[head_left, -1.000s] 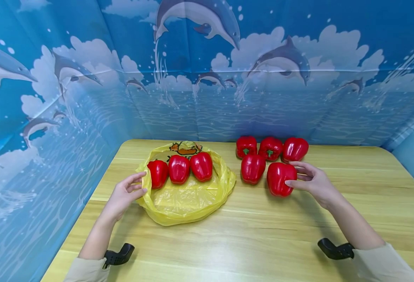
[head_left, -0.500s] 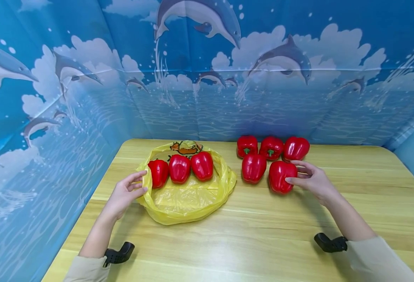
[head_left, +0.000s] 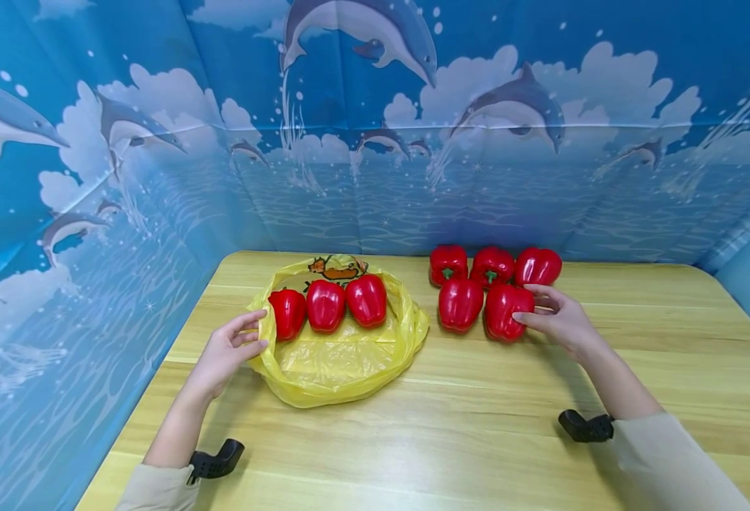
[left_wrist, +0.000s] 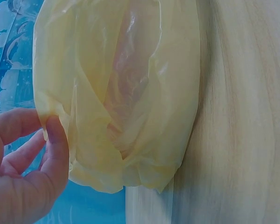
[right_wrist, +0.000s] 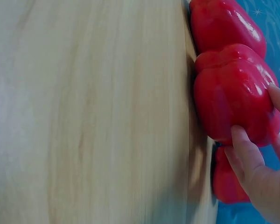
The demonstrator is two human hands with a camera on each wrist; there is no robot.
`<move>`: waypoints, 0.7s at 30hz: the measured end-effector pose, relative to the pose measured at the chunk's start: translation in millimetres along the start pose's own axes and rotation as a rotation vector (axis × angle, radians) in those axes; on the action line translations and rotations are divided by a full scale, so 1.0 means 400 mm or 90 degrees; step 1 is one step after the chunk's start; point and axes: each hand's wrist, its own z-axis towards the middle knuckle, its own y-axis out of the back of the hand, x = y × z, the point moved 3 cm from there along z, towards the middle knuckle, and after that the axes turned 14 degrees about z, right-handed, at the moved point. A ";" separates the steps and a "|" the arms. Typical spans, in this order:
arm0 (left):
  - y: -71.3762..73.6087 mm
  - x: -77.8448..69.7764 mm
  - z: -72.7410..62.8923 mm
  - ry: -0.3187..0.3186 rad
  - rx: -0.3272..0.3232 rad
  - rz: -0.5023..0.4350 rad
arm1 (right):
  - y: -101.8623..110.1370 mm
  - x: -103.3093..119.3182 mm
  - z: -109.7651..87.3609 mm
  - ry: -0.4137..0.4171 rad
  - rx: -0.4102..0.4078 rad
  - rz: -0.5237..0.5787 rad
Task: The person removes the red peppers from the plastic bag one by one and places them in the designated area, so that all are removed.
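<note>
Nearest on the desk [head_left: 451, 433], at centre-left of the frame, the left hand [head_left: 224, 355] has its grip pinching the rim of the yellow bag [head_left: 307, 397], whose open mouth shows three red peppers [head_left: 326, 305]. Right of centre, the right hand [head_left: 561, 325] pinches a held pepper [head_left: 504, 312] between thumb and fingers, beside the front pepper [head_left: 460, 305] and just before a back row [head_left: 492, 267] near the dolphin backdrop [head_left: 489, 191]. The step seems to be settling this pepper into the group; the next move likely calls for spreading the right grip, then reaching into the bag.
</note>
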 end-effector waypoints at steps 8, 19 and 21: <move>0.000 0.000 -0.001 -0.005 -0.004 0.004 | -0.013 0.008 0.006 0.018 0.011 0.046; -0.001 0.004 0.001 -0.009 -0.003 0.005 | -0.010 0.012 0.013 0.001 0.015 0.070; -0.001 0.005 0.001 -0.008 -0.003 0.004 | -0.007 0.014 0.013 -0.002 0.014 0.069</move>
